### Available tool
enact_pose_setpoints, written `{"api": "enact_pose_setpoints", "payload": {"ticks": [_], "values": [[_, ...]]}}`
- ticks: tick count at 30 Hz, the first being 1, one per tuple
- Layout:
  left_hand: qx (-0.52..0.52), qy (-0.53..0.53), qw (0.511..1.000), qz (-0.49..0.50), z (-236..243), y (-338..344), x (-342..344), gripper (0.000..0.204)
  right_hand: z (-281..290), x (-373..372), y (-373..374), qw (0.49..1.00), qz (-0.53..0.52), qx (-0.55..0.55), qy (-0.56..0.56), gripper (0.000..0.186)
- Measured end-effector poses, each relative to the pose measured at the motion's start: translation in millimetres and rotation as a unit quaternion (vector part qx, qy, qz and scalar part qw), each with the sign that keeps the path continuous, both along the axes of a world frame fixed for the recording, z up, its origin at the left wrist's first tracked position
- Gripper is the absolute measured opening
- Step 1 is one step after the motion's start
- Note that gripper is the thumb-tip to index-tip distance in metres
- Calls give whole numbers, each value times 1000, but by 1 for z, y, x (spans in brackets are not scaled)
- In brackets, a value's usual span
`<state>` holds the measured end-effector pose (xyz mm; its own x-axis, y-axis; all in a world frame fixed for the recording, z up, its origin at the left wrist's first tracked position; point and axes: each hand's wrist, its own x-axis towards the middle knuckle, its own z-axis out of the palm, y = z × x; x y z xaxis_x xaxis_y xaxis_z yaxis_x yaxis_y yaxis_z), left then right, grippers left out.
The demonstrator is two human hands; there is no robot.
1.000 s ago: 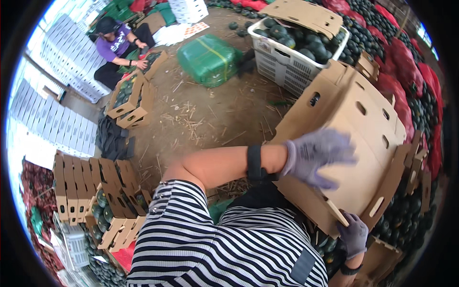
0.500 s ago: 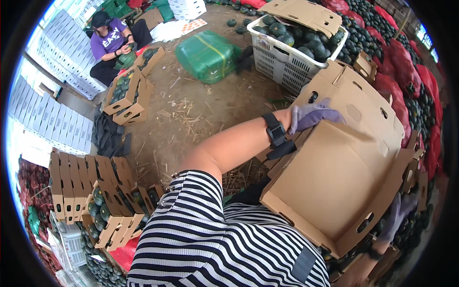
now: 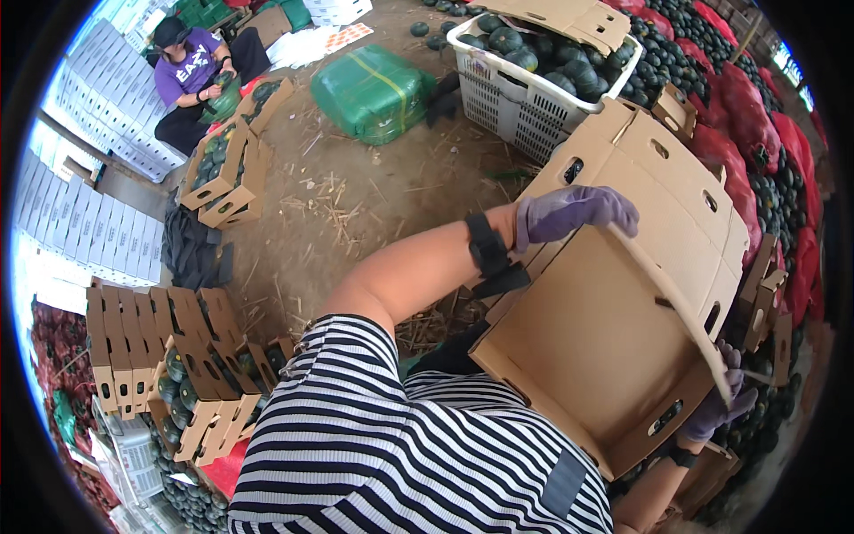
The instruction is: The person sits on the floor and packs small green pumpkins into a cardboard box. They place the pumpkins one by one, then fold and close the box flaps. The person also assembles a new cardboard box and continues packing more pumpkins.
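Observation:
A part-folded brown cardboard box tilts against my lap, its inside facing up. My left hand, in a purple glove, is closed over the far left corner of the box's far wall. At the wall's right end is my right hand, also gloved, with its fingers closed round the edge. That far wall stands up between the two hands, seen nearly edge-on. Right behind it lies flat cardboard with cut-out handle holes.
A white crate of dark green squashes stands beyond the cardboard. Red net sacks and heaped squashes line the right. A green wrapped bundle lies on the floor. Filled boxes stand left; a seated person handles a squash far left.
The box's far wall has swung upright. My right hand has risen from beside the box onto that wall's right end, and my left hand now closes over its left corner.

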<state>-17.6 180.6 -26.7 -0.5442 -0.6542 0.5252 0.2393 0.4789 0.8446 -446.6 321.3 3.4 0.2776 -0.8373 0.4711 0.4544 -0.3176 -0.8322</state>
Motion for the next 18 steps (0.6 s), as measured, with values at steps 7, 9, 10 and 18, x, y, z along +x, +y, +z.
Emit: {"api": "enact_pose_setpoints", "payload": {"ticks": [7,9,10,18], "values": [[-265,-534,801,45,43,-12,-45,85,17,6,-31,655,-244,-59,713,99],[-293,-668,684,4,63,-10,-69,94,42,40,-49,567,-182,-47,802,99],[-294,-708,642,15,54,-16,-81,85,45,53,-59,520,-147,-44,841,99],[-360,-739,563,81,25,-23,-114,21,6,30,-69,428,-229,-26,874,53]]}}
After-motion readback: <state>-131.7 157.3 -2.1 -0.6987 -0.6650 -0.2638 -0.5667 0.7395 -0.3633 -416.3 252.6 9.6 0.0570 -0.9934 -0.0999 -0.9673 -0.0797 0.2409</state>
